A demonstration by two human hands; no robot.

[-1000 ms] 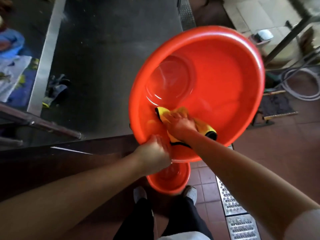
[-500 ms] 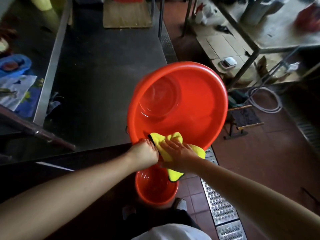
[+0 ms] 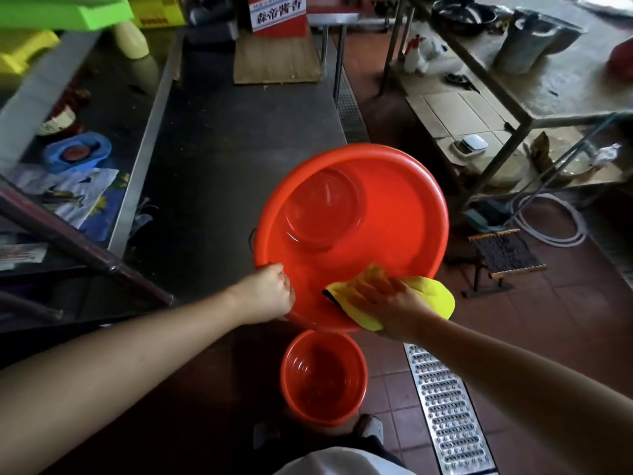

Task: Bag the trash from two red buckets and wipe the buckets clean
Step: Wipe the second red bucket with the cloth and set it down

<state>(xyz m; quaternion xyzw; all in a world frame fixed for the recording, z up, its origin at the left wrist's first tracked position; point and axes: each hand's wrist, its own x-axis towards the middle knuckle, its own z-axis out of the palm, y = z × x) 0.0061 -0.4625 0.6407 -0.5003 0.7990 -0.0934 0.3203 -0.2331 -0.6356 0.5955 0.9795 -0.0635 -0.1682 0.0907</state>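
Head view: left hand (image 3: 265, 292) grips red bucket (image 3: 394, 214), right hand (image 3: 390, 305) presses cloth (image 3: 433, 292).

big bucket (image 3: 394, 214): red, glossy, tilted, mouth toward camera, held above floor | small bucket (image 3: 323, 378): red, upright on floor, just below big one | cloth (image 3: 431, 294): yellow, draped over big bucket's near rim

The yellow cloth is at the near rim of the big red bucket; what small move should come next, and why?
Probably slide the cloth along the rim of the big bucket. The right hand presses it there flat, and the left hand grips the rim to steady the tilted bucket.
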